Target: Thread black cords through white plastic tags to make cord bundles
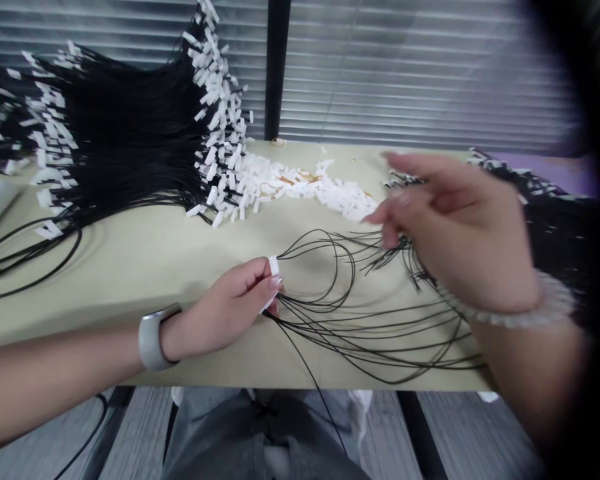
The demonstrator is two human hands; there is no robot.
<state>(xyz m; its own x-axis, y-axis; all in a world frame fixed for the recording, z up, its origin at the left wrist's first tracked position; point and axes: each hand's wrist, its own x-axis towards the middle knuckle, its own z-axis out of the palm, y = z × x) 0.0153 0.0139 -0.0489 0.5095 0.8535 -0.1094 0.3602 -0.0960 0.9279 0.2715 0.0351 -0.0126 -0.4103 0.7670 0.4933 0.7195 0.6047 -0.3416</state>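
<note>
Slatted window blinds [405, 80] are running behind a pale khaki worktable [130, 293], and we are noting a large mass of black cables [120, 133] spreading across the far left of it, their ends fitted with white tags. We are also logging a loose heap of white strips [300, 190] mixed with thin rubber bands [300, 177] at the far middle of the table, and a second tagged cable bundle [555, 233] at the far right.

At the near centre, we are examining a spray of thin black wires [380, 340] lying flat on the table. Its long axis is running roughly left to right, with the wires gathered at a white tag [274, 267] and fanning out rightward. The tag is standing nearly upright, its narrow face toward the far side.

The left hand [225, 310] is reaching in from the near left, palm turned inward, with its fingers closed narrowly around the tag and gathered wires. A grey smartwatch [150, 337] is sitting on that wrist. The right hand [455, 230] is hovering over the wires' far ends at the right, wrist raised, fingers angled down and toward the left. It is blurred, so we cannot tell whether those fingers are holding any wire. A beaded bracelet [510, 310] is circling its wrist.
</note>
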